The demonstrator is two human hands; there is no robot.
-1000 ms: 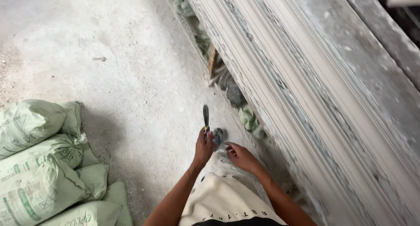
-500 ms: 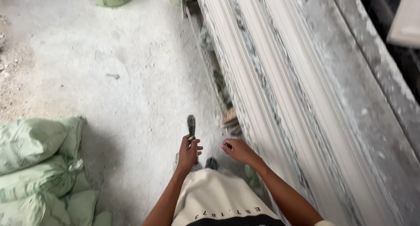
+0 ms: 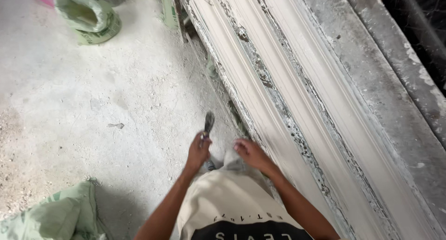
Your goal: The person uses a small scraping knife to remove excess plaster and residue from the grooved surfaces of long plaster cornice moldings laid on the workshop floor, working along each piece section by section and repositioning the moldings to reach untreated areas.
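My left hand (image 3: 199, 152) is closed around the handle of a small dark scraper tool (image 3: 208, 123), whose blade points away from me over the dusty floor. My right hand (image 3: 248, 152) hangs just to the right of it, fingers curled with nothing in them, close to the near edge of the long white plaster moulding (image 3: 297, 96). The moulding runs in ridged strips from the top of the view down to the lower right. The lower frame is filled by my cream shirt front.
The grey concrete floor (image 3: 102, 110) spreads to the left. An open green sack (image 3: 88, 15) lies at the top left, another green sack (image 3: 60, 217) at the bottom left. A grey concrete ledge (image 3: 385, 82) borders the moulding on the right.
I have moved forward along the moulding: the green sacks slid down and out to the lower left, the far open sack came closer. Both hands keep the same pose, with the tool still held.
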